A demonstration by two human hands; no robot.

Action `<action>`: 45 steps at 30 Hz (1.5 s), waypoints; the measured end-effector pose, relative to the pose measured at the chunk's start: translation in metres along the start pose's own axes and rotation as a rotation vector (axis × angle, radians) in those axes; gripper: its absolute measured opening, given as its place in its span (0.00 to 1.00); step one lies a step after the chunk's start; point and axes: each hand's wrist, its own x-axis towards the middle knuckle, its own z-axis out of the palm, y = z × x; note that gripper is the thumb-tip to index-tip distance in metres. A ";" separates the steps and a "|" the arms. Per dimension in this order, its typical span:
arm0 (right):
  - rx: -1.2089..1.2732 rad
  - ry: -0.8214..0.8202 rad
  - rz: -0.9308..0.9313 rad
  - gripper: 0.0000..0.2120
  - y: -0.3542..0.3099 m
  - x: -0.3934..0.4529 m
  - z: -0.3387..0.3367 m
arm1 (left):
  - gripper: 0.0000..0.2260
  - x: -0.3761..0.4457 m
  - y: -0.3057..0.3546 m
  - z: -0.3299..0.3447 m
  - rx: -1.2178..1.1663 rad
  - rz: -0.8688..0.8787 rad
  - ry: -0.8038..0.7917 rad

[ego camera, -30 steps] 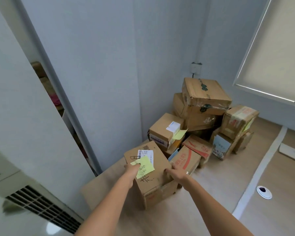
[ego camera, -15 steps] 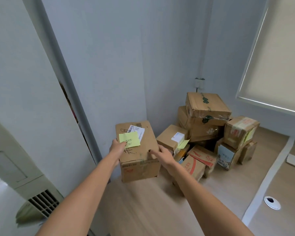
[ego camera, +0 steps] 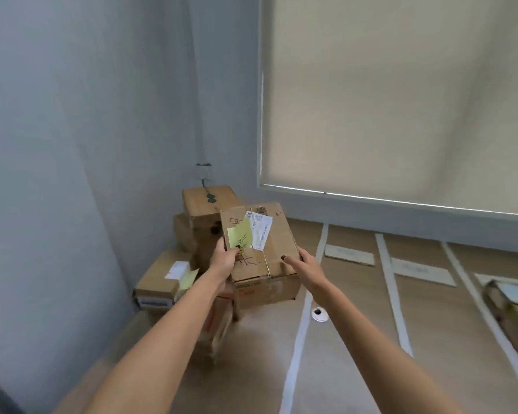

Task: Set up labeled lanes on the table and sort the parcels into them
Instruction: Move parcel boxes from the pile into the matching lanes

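I hold a brown cardboard parcel (ego camera: 269, 258) in the air between both hands, above the wooden table (ego camera: 350, 330). A yellow sticky note (ego camera: 240, 234) and a white shipping label (ego camera: 261, 230) sit on its top face. My left hand (ego camera: 225, 258) grips its left edge, thumb on top by the note. My right hand (ego camera: 307, 268) grips its right side, thumb on top. White tape strips (ego camera: 391, 282) mark lanes on the table, with pale label cards (ego camera: 349, 254) at the lane heads.
A pile of other parcels (ego camera: 205, 204) fills the corner behind and left, one with a yellow note (ego camera: 162, 282). A box (ego camera: 512, 300) lies in a lane at far right. A round cable grommet (ego camera: 319, 314) sits in the table. A window blind (ego camera: 401, 94) hangs behind.
The parcel has been lifted off the table and carried right, from near the left wall to in front of the pile. The view swung right, and the taped lanes came into sight.
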 end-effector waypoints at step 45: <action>0.049 0.311 0.198 0.17 0.250 -0.333 -0.812 | 0.27 -0.449 -0.078 0.795 0.035 -0.138 -0.445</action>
